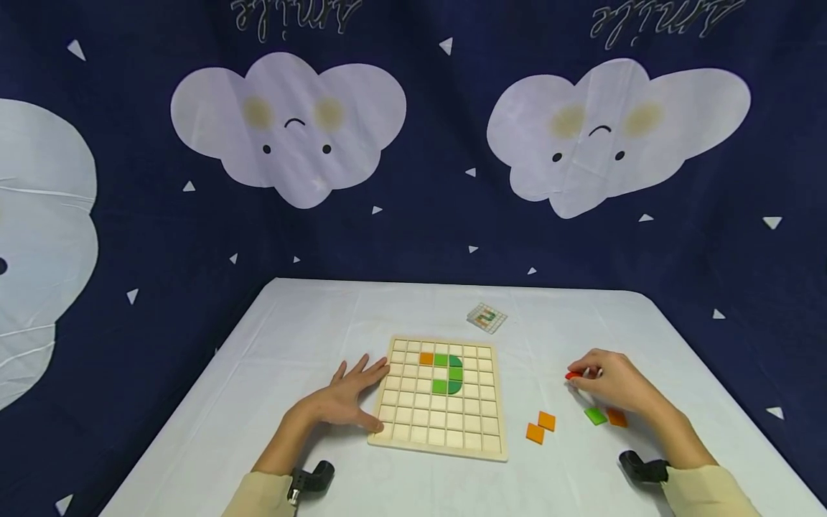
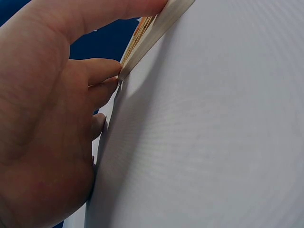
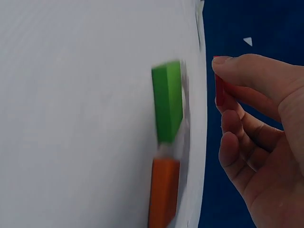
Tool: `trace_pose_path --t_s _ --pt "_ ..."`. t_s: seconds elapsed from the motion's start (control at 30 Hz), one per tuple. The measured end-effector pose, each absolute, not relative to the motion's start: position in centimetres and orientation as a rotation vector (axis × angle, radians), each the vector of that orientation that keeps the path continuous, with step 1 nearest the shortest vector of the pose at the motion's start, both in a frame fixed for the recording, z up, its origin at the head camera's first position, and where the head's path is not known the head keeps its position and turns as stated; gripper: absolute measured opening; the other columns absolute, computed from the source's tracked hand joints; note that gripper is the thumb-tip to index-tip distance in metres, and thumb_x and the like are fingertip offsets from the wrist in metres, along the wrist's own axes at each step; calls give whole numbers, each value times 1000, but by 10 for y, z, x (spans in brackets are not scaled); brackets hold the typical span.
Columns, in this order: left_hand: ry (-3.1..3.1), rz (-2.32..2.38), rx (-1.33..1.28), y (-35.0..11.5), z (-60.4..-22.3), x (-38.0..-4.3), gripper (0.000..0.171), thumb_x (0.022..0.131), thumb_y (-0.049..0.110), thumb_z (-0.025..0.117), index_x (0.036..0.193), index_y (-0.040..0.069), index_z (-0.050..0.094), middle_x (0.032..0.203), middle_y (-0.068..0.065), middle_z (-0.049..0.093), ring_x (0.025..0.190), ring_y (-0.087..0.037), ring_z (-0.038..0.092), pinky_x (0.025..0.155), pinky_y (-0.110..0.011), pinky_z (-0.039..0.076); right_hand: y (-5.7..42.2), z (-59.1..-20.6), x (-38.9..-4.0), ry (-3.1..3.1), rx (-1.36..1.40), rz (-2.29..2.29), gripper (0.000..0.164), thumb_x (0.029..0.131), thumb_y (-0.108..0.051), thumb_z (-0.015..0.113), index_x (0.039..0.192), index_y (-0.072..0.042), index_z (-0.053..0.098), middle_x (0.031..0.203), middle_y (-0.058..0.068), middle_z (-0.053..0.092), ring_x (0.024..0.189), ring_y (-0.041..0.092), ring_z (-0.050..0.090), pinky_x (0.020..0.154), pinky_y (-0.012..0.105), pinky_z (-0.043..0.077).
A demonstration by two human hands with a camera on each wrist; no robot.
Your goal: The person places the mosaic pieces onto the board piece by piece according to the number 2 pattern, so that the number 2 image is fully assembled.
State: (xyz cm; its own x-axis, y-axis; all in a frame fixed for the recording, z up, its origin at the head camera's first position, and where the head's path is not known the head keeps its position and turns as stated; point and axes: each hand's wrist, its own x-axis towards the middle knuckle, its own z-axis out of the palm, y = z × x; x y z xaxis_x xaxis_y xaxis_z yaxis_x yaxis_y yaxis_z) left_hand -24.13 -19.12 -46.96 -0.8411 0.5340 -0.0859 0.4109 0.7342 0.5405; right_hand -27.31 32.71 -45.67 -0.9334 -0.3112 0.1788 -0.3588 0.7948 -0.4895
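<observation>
My right hand [image 1: 614, 377] pinches a small red tile [image 1: 573, 375] between thumb and fingertips, above the right part of the table; the right wrist view shows the red tile [image 3: 219, 88] edge-on. Below that hand lie a green tile [image 1: 595, 416] and an orange tile [image 1: 617, 417]. My left hand [image 1: 342, 398] is spread, its thumb and fingers touching the left edge of a square wooden grid board [image 1: 439, 449]. On the board's upper middle sit an orange tile [image 1: 426, 358], several green square tiles [image 1: 455, 373] and two dark green rounded tiles [image 1: 455, 388].
Two orange tiles [image 1: 535, 433] lie corner to corner right of the board. A small card [image 1: 487, 317] with a printed grid pattern lies behind the board. The white table [image 1: 310, 309] ends at a dark blue curtain [image 1: 426, 244] with clouds.
</observation>
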Motion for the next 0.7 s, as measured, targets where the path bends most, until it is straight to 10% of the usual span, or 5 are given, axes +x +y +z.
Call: trace_pose_path --t_s 0.7 --pt "2705 764 756 -192 -471 -242 108 65 57 78 153 16 28 159 5 15 145 -27 -1 112 -55 -9 285 -455 -284 -2868 643 860 20 79 -16 78 98 -9 76 82 -9 61 70 14 51 56 25 44"
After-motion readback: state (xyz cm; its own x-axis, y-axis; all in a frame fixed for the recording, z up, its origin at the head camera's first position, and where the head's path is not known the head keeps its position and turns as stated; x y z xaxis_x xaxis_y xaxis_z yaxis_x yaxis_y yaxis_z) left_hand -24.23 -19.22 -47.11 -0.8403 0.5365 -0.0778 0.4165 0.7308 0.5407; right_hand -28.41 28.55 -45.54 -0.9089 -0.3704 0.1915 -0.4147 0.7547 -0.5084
